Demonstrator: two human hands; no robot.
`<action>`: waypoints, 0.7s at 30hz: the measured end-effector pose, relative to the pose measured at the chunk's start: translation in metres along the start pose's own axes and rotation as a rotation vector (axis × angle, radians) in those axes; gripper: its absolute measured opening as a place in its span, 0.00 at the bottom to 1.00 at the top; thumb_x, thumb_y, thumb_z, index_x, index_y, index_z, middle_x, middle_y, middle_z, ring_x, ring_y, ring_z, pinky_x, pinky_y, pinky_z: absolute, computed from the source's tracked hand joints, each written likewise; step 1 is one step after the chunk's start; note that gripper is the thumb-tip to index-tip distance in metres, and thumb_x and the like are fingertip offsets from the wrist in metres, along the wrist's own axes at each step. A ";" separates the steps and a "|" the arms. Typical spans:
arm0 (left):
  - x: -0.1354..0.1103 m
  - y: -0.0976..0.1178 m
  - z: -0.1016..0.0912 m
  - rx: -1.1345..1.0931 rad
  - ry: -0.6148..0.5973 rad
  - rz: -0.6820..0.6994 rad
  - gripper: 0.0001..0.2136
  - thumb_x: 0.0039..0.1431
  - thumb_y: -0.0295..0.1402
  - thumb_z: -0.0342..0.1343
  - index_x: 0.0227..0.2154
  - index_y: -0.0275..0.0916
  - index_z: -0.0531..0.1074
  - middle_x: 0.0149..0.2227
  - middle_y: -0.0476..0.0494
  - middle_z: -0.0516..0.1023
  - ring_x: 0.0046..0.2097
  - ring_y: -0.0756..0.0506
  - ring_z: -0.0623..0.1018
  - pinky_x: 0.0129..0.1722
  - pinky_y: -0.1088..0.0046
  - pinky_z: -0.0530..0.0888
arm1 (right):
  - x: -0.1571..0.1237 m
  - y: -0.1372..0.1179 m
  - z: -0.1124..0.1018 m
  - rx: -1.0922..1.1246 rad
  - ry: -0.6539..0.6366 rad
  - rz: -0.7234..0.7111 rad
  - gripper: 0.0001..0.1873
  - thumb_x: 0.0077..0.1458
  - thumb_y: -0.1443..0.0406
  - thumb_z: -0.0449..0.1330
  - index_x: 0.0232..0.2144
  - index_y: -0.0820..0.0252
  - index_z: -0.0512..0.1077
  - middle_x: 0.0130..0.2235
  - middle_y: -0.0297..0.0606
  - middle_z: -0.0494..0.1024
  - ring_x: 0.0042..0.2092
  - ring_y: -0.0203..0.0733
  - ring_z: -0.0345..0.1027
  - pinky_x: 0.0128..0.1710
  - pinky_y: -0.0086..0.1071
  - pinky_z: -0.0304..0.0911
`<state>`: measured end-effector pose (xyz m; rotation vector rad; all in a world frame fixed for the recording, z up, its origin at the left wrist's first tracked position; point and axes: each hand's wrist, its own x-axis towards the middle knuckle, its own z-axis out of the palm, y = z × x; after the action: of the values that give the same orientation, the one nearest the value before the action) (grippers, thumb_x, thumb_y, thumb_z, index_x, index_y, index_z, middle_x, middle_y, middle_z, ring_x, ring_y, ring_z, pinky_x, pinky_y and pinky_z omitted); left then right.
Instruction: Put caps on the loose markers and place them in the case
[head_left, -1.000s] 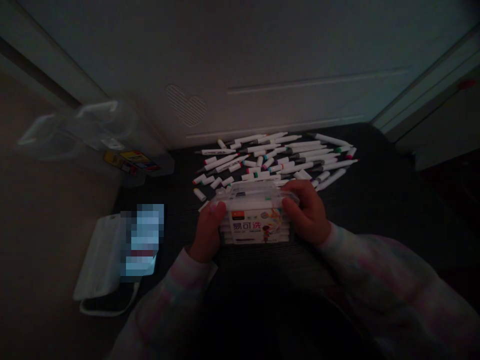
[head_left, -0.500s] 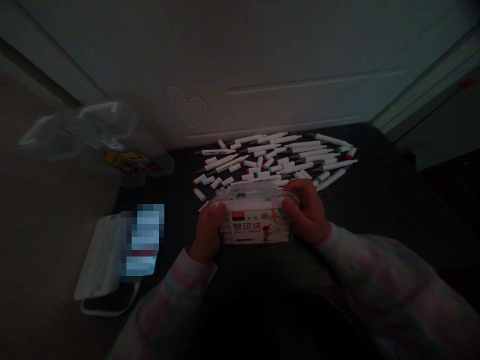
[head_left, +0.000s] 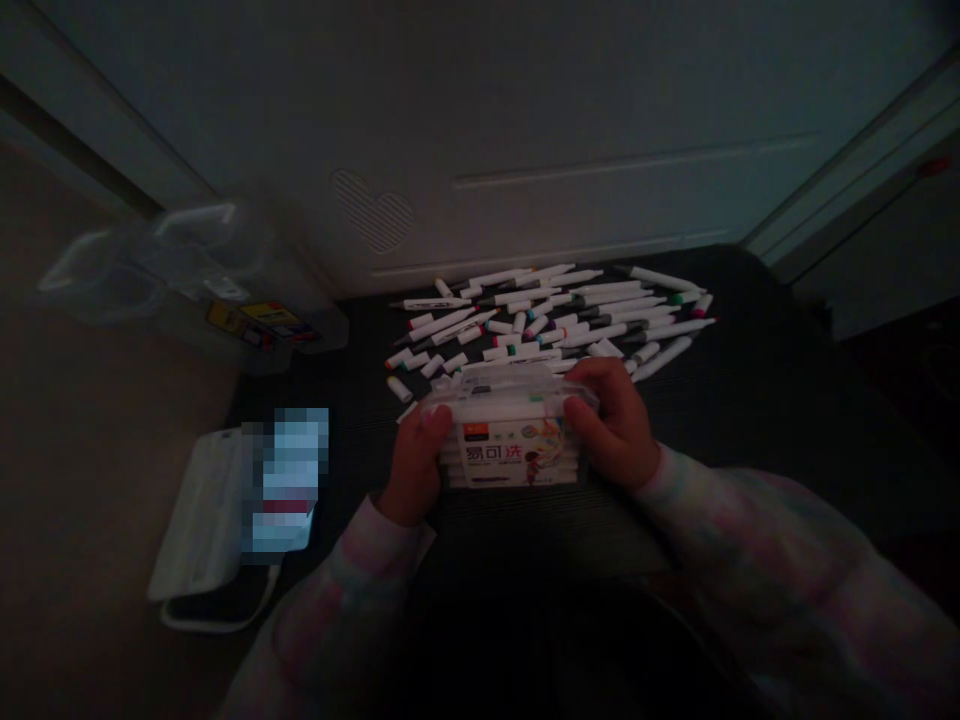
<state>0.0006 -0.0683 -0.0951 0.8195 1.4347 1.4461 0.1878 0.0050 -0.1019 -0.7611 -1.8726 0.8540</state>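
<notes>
Both hands clamp the clear marker case [head_left: 511,440] by its short ends, left hand [head_left: 414,462] at 9 o'clock, right hand [head_left: 613,422] at 3, long axis running 9-to-3, loose markers [head_left: 551,318] spread at 12.

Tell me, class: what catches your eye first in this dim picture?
The marker box with its bright printed label stands out at the centre, gripped at its ends by the left hand and the right hand. Just beyond it, loose white markers lie scattered across the dark mat, in front of a white door.
</notes>
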 end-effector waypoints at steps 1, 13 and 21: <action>0.000 0.000 0.000 -0.002 -0.005 -0.002 0.18 0.47 0.48 0.53 0.30 0.37 0.74 0.30 0.46 0.78 0.34 0.44 0.77 0.35 0.68 0.73 | 0.000 0.000 0.000 -0.005 0.001 0.000 0.09 0.51 0.66 0.54 0.37 0.55 0.60 0.30 0.31 0.62 0.27 0.34 0.56 0.25 0.30 0.54; 0.000 -0.001 0.000 -0.048 -0.028 0.005 0.17 0.47 0.48 0.54 0.29 0.38 0.74 0.29 0.47 0.78 0.34 0.44 0.77 0.36 0.68 0.73 | 0.000 0.001 0.000 -0.012 0.006 0.001 0.09 0.51 0.65 0.54 0.36 0.55 0.60 0.30 0.32 0.62 0.27 0.35 0.57 0.25 0.30 0.55; 0.000 0.000 0.000 -0.023 0.014 0.036 0.18 0.43 0.50 0.56 0.27 0.37 0.74 0.28 0.46 0.79 0.34 0.44 0.77 0.34 0.69 0.73 | 0.000 0.001 -0.001 0.004 -0.014 -0.015 0.09 0.51 0.65 0.54 0.37 0.55 0.60 0.31 0.32 0.63 0.29 0.35 0.59 0.26 0.31 0.57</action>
<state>0.0009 -0.0681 -0.0955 0.8260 1.4174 1.4955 0.1886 0.0058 -0.1018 -0.7398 -1.8861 0.8559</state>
